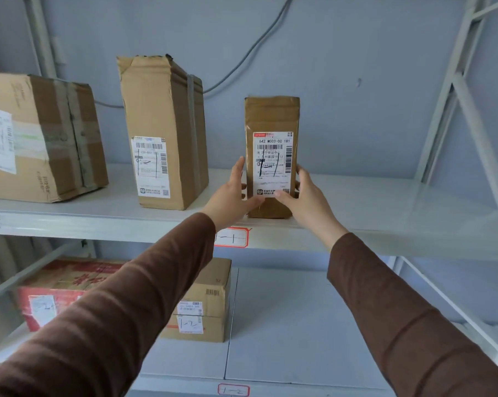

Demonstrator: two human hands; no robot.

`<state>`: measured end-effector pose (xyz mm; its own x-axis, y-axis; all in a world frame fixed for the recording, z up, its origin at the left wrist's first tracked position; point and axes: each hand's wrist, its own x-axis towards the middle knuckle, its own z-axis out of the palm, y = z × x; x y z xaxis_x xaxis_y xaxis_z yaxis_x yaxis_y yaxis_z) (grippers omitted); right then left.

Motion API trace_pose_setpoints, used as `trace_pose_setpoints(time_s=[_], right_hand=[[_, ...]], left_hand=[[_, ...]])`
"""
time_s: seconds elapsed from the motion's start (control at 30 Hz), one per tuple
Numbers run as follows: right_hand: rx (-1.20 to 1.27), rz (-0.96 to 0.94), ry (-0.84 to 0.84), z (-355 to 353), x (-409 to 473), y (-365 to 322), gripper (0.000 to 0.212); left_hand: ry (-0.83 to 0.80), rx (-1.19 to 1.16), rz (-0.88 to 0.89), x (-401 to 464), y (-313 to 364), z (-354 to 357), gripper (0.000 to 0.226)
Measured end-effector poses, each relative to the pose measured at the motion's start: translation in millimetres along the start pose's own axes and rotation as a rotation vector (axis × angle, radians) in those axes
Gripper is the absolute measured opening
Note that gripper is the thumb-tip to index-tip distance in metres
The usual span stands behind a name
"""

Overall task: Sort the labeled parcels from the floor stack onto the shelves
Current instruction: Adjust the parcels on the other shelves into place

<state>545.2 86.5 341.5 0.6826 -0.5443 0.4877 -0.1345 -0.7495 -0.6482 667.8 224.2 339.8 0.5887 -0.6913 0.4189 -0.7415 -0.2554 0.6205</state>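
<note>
From the head camera, a slim brown parcel stands upright near the front edge of the upper shelf, its white shipping label facing outward with handwritten strokes across it. The left hand presses against the parcel's left side and the right hand against its right side, thumbs laid over the lower part of the label, so both hands clasp it between them. Just below, on the shelf's front lip, sits a red-bordered tag marked "1-1". To the left on the same shelf stand a taller carton with its own label and, further left, a wide taped box. On the lower shelf rest a red box and a small brown carton marked "1-2", partly hidden behind the left brown sleeve. A second tag reading "1-2" marks that shelf's edge.
</note>
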Motion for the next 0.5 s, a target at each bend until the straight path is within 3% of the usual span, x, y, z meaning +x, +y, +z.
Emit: trace_pose_setpoints(time_s=[0.13, 0.5], right_hand=[[-0.034, -0.027, 0.001, 5, 7, 11, 0.065], [-0.088, -0.021, 0.003, 9, 30, 20, 0.063]], left_hand=[[0.014, -0.037, 0.019, 10, -6, 4, 0.091], [-0.014, -0.064, -0.012, 41, -9, 14, 0.091]])
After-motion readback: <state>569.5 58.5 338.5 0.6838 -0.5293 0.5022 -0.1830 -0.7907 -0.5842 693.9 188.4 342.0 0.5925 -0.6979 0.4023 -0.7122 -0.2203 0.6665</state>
